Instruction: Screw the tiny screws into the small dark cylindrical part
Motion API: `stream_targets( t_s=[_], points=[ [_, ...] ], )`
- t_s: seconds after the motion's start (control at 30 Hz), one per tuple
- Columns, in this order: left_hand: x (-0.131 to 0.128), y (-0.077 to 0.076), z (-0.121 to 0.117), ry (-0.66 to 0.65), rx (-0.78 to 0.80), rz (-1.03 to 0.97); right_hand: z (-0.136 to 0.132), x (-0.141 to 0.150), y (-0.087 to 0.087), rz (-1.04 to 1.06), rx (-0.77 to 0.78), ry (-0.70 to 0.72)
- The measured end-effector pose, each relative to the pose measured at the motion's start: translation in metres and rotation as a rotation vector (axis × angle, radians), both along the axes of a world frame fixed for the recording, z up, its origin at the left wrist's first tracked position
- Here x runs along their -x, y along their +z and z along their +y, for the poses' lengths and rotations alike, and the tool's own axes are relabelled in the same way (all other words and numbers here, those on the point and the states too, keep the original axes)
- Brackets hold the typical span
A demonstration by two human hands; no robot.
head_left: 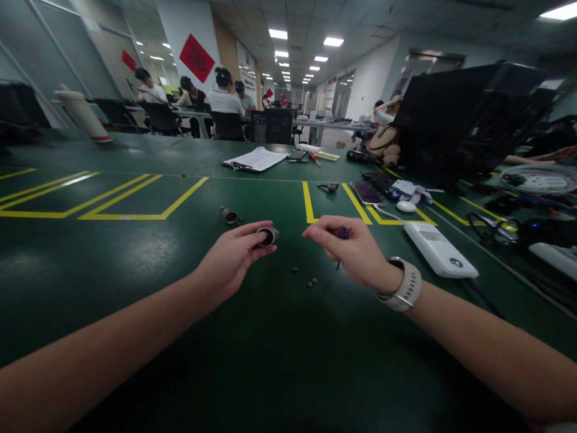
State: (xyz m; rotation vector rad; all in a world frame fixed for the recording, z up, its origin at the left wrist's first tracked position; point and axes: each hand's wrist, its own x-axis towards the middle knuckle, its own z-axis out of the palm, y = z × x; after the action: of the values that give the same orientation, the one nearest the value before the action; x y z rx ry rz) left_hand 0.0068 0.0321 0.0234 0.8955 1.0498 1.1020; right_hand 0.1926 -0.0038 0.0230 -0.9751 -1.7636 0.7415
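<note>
A long office under strip lights, people seated at far tables, a red diamond sign (pixel 197 58) on the pillar, and in front the dark green bench (pixel 171 337) marked out in yellow tape (pixel 121 218). Here's the left hand (pixel 232 258), just left of the middle, gripping a round metal part (pixel 267 236) between thumb and fingers, its round opening showing and the thumb at that opening. Across from it, well apart, the right hand (pixel 354 246) is curled closed round a small tool (pixel 344 233) with a dark purplish end, a thin dark shaft poking out below; the fingers cover the rest. There's a pale watch (pixel 402 284) on that wrist.

Down on the bench between the hands, nearer our side, three small rings (pixel 312 282): two close together, one a little off to the left. A second metal part (pixel 229 215) lies just beyond the left hand, and a third metal part (pixel 330 187) sits farther back, by the tape. Over on the right, a white power strip or box (pixel 439 249) with a cable, a white mouse-like object (pixel 406 206), a blue-and-white glove (pixel 410 192) and a phone (pixel 369 192). Farther back, a clipboard (pixel 256 159) with paper, and away left, a pale bottle (pixel 83 114).
</note>
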Motion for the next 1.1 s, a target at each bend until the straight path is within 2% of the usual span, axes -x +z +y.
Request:
stream_targets(
  t_s=[0.03,0.1,0.27,0.4,0.53,0.7,0.87,0.97,1.1],
  points=[
    [-0.002,0.001,0.001,-0.018,0.005,-0.015,-0.002,-0.003,0.002,0.094,0.099,0.005],
    [-0.006,0.003,0.002,-0.061,0.019,-0.054,-0.004,-0.009,0.005,0.175,0.201,0.024],
    [-0.008,-0.002,0.003,-0.146,0.049,-0.156,-0.004,-0.018,0.001,0.118,0.255,-0.085],
    [-0.001,-0.008,0.000,-0.158,0.018,-0.151,0.003,-0.021,-0.012,0.131,0.187,-0.173],
    [0.002,-0.010,-0.001,-0.133,0.020,-0.156,0.005,-0.023,-0.019,0.077,0.157,-0.162],
    [0.000,-0.008,-0.003,-0.091,0.047,-0.133,-0.001,-0.021,-0.014,-0.068,0.169,-0.161],
    [0.000,-0.004,-0.007,-0.098,0.047,-0.124,-0.009,-0.014,-0.007,-0.179,0.117,-0.071],
    [0.000,-0.003,-0.008,-0.093,0.056,-0.111,-0.010,-0.013,-0.007,-0.157,0.078,-0.073],
    [0.000,-0.003,-0.009,-0.093,0.061,-0.102,-0.007,-0.017,-0.012,0.000,0.071,-0.155]
  ],
)
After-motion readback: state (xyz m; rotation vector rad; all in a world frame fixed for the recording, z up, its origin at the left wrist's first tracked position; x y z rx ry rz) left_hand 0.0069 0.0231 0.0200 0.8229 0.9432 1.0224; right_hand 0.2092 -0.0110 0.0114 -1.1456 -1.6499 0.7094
